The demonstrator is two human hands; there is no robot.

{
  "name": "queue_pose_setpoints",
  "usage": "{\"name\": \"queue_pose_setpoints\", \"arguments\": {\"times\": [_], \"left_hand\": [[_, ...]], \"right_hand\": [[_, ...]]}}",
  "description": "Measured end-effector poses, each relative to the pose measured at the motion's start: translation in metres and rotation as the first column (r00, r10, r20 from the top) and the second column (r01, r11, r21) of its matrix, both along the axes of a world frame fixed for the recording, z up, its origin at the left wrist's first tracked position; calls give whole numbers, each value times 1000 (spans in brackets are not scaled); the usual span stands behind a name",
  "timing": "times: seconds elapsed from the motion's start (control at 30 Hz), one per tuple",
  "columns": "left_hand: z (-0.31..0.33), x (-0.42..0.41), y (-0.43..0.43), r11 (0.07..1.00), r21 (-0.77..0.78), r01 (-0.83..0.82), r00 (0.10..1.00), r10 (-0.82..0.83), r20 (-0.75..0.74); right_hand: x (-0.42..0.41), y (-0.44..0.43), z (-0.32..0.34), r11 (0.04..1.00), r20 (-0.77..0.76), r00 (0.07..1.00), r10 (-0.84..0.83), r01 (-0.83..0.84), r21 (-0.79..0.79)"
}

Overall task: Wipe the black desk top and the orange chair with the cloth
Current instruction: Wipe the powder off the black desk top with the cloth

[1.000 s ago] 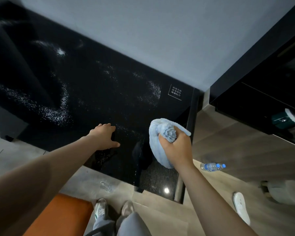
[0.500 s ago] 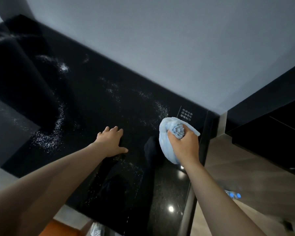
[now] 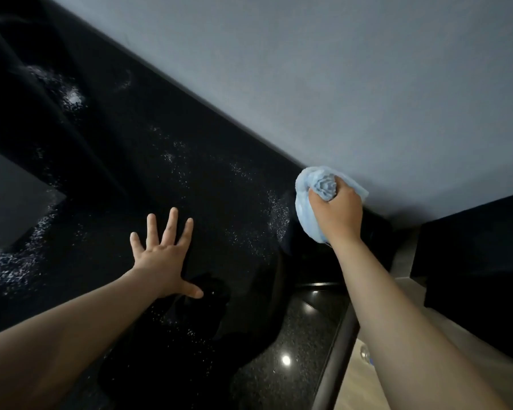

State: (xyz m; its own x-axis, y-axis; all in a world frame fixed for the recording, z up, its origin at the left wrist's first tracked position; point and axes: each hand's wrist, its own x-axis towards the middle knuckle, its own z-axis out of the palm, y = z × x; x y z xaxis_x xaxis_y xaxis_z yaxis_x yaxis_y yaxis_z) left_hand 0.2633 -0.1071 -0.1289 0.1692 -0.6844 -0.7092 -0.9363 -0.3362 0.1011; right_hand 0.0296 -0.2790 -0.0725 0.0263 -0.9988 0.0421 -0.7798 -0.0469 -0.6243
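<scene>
The right hand (image 3: 336, 213) grips a bunched light-blue cloth (image 3: 307, 202), pressing it onto the black desk (image 3: 125, 161) at its far right corner, right where the top meets the grey wall (image 3: 338, 84). The left hand (image 3: 163, 255) lies flat on the desk, fingers spread wide, holding nothing. White specks (image 3: 279, 214) dot the glossy surface just beside the cloth. I see no readable writing anywhere.

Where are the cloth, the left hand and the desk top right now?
cloth (image 3: 306, 211): head view, its bunched left side.
left hand (image 3: 160, 261): head view, back of the hand.
desk top (image 3: 125, 149): head view, bare black surface.
</scene>
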Motion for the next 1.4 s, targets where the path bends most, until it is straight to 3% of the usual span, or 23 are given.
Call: {"name": "queue_pose_setpoints", "arguments": {"times": [0.3,0.5,0.7,1.4], "left_hand": [[4,2,0,999,21,-43,996,45,-80],[7,1,-1,999,27,-32,997,34,-74],[10,1,0,999,34,-35,996,37,-83],[9,0,-1,999,16,-45,996,46,-77]], "right_hand": [[12,-60,-33,987,-225,966,127,-145,-66],[19,-64,-40,967,-186,949,254,-250,48],[10,-74,-35,950,-181,954,237,-189,248],[8,-14,-38,938,-92,950,298,-274,211]]}}
